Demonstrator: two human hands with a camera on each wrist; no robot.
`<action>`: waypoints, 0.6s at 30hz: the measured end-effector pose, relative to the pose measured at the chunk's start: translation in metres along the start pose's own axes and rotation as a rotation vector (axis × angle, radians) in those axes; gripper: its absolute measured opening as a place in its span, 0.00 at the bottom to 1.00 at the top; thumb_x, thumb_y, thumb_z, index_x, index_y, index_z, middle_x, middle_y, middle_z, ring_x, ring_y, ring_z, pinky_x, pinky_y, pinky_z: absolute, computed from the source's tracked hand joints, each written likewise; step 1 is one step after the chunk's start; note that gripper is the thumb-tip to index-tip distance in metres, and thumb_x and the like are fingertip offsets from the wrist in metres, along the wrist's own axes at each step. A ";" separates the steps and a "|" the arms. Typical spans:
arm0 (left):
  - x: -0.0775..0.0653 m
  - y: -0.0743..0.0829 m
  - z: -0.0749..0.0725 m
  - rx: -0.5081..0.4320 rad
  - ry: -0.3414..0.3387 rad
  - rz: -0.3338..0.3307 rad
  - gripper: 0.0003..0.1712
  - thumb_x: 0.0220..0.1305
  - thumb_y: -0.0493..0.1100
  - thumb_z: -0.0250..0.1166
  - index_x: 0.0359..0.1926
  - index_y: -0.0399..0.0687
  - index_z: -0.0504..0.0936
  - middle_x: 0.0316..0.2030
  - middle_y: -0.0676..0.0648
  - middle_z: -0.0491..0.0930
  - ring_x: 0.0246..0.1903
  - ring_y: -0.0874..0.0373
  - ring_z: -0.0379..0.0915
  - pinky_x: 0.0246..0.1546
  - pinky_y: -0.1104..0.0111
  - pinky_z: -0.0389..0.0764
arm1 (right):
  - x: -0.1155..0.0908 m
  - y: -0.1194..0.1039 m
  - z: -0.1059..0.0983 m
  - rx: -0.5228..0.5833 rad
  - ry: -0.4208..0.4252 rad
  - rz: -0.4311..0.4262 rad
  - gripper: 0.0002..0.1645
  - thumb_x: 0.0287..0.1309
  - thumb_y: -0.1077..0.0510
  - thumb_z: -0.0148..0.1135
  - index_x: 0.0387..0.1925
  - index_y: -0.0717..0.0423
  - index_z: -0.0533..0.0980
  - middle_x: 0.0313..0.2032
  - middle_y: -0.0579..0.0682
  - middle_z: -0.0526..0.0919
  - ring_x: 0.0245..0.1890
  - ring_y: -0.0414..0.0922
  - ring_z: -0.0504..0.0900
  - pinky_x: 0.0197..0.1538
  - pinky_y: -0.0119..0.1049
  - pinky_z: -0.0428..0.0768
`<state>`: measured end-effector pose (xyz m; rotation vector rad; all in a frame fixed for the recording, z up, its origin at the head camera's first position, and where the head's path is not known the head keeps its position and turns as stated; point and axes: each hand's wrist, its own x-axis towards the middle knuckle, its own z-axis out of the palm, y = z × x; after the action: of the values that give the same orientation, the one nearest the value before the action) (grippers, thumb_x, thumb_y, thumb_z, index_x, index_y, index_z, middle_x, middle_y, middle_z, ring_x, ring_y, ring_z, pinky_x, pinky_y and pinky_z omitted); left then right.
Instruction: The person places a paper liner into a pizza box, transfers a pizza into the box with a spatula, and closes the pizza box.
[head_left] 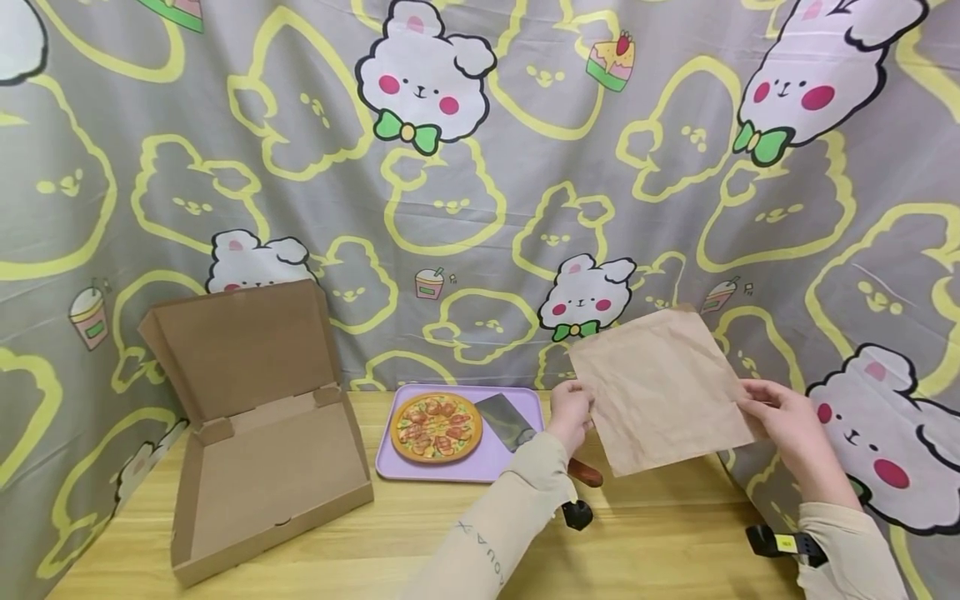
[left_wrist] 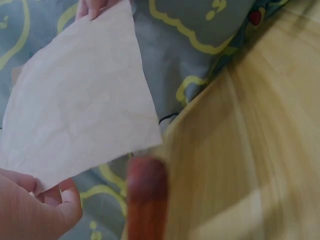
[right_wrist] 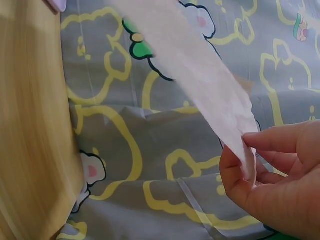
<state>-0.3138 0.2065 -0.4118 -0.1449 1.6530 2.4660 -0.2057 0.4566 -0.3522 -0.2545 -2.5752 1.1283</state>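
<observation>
Near brown paper [head_left: 666, 387], dark sleeve lettering [head_left: 483, 553]

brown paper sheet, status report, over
Left hand, right hand: pinching opposite edges. Paper sheet: held up, spread out. Possible snag: brown handle near left hand.

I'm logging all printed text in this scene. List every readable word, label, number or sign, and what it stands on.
"AQUAX", apparently: on the left sleeve; second letter unclear.
Yellow label on the black device at the right wrist: too small to read.
Green labels on cups printed on the curtain: too small to read.
</observation>
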 end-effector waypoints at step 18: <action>0.022 0.059 -0.070 -0.023 -0.098 0.024 0.10 0.58 0.30 0.62 0.42 0.39 0.78 0.23 0.52 0.74 0.24 0.62 0.71 0.26 0.69 0.76 | 0.008 -0.038 0.042 0.196 -0.138 -0.049 0.29 0.67 0.55 0.58 0.60 0.74 0.67 0.31 0.28 0.77 0.33 0.27 0.78 0.38 0.22 0.79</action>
<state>-0.3473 0.1218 -0.3890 -0.0066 1.5970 2.4677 -0.2298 0.4052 -0.3494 -0.0690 -2.5463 1.4137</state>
